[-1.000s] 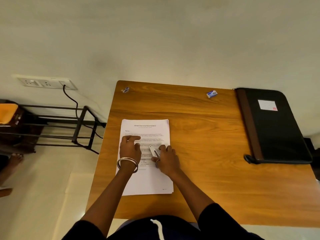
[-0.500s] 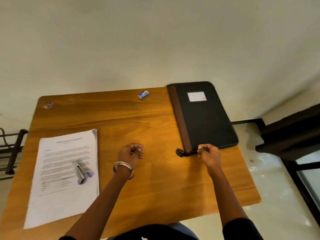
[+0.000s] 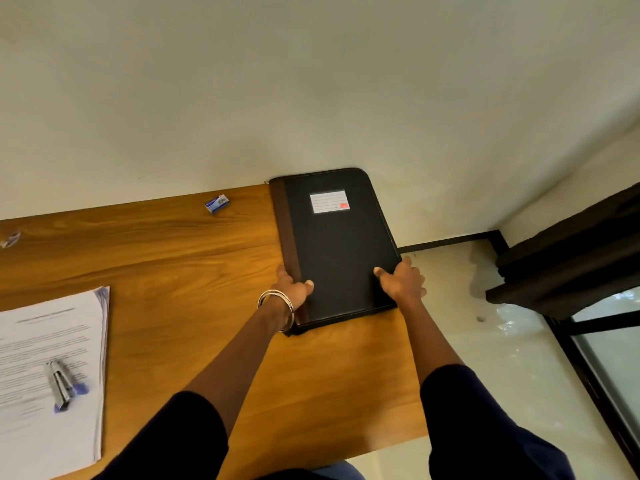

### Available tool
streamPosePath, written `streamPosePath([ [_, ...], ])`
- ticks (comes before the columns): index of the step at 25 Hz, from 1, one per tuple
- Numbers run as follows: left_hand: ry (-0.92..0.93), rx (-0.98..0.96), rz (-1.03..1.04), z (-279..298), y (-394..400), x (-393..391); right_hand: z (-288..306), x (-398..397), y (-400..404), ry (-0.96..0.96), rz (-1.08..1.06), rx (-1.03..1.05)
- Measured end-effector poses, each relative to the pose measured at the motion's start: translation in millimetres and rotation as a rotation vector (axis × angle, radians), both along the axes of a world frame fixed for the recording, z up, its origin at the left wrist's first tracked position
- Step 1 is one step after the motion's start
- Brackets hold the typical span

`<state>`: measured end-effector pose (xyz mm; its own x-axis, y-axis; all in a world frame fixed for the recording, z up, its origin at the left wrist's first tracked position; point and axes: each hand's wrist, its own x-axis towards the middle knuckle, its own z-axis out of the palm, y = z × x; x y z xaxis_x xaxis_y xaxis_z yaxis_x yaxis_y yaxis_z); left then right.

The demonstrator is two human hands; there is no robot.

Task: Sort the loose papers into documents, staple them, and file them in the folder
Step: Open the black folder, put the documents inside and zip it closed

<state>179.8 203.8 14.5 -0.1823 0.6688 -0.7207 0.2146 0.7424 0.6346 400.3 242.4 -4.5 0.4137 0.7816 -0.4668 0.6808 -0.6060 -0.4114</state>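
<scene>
A black zip folder [image 3: 341, 244] lies at the far right corner of the bench [image 3: 194, 271], gripped at both long edges: the left hand [image 3: 294, 289] curls round its brown spine, the right hand [image 3: 401, 280] round the opposite edge, thumbs on the cover. Left of the folder, a stapler [image 3: 60, 384] rests on stacked papers [image 3: 52, 375].

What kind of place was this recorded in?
Probably a home or small office desk: a wooden table against a plain wall, with a zip folder, printed papers and a stapler.
</scene>
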Motion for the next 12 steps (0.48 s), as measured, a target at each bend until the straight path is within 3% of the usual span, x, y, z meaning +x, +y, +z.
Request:
streamPosePath([
  [3, -0.064, -0.003, 0.086, 2.8, -3.4, -15.5, 3.0, 3.2, -6.3, -0.048, -0.105, 0.044],
  [8, -0.338, 0.075, 0.348, 5.3, -35.8, -43.4, 17.3, -10.8, -44.0, 0.156, -0.323, 0.123],
  [12, -0.316, 0.15, 0.322, 10.3, -87.2, -87.3, 16.7, -59.4, -103.2, 0.192, -0.307, 0.217],
])
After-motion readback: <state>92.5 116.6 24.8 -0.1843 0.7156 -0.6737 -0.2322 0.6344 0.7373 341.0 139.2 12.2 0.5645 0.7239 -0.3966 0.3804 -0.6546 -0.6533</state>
